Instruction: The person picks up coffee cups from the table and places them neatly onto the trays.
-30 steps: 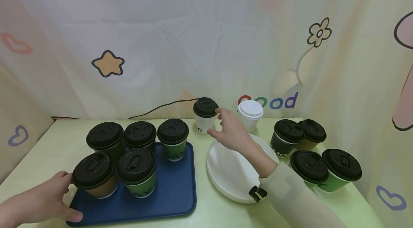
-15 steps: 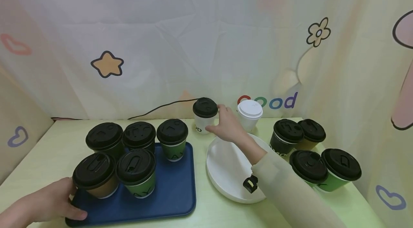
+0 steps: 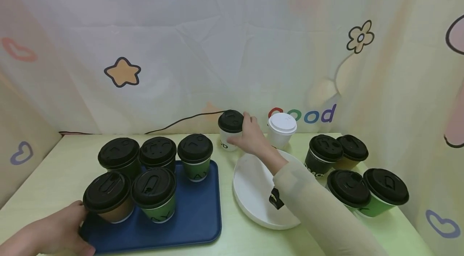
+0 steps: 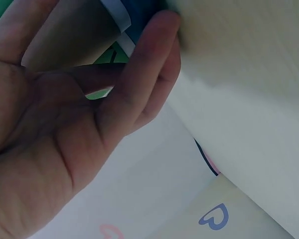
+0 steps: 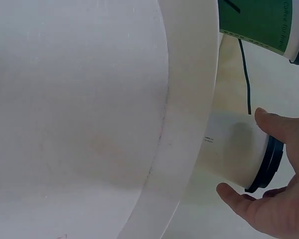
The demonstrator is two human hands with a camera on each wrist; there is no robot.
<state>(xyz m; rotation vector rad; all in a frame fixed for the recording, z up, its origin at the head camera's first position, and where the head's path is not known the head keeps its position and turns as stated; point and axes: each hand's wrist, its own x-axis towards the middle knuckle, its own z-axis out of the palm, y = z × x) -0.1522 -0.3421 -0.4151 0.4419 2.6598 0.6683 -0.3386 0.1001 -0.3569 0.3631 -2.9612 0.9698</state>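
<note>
In the head view, my left hand [image 3: 59, 230] is at the left edge of the blue tray [image 3: 195, 230], beside a brown paper cup [image 3: 121, 209] with a black lid. The left wrist view shows that brown cup [image 4: 74, 37] between my loosely bent fingers [image 4: 139, 74] and thumb. My right hand [image 3: 251, 135] reaches over the white plate [image 3: 250, 191] to a white paper cup [image 3: 225, 137] with a black lid. In the right wrist view, thumb and fingers spread either side of this white cup [image 5: 234, 149], the thumb tip right at its side.
Several other black-lidded cups stand on the tray, including a green one [image 3: 195, 169]. A white-lidded cup [image 3: 280, 131] stands behind the plate. More black-lidded cups [image 3: 348, 187] cluster at the right. A thin black cable [image 3: 181, 119] runs along the back curtain.
My right hand has moved left, closer around the white cup with the black lid. My left hand has shifted slightly right, toward the brown cup. The cups stay in place.
</note>
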